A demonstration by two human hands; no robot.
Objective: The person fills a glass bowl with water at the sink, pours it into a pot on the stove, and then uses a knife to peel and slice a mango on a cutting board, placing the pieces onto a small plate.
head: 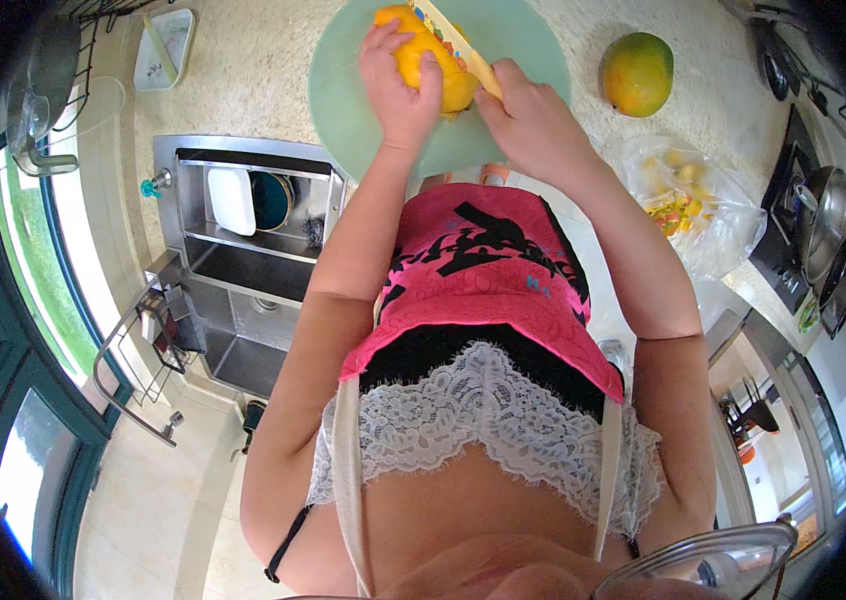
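Observation:
A peeled yellow mango [415, 64] rests on a round pale green cutting board [340, 97] at the top of the view. My left hand [402, 90] grips the mango from its left side, fingers spread over it. In my right hand [520, 109] is a kitchen knife [460, 45] with a cream handle and a patterned blade. The blade lies against the mango's right side; how deep it sits in the flesh cannot be told. A whole green and yellow mango [637, 75] stands on the counter right of the board.
An open clear plastic bag [723, 225] with fruit scraps lies on the right, near a hob with a metal pan [828, 225]. Left of the board are a steel sink [243, 300] holding dishes and a white tray [179, 37] with a pale strip in it.

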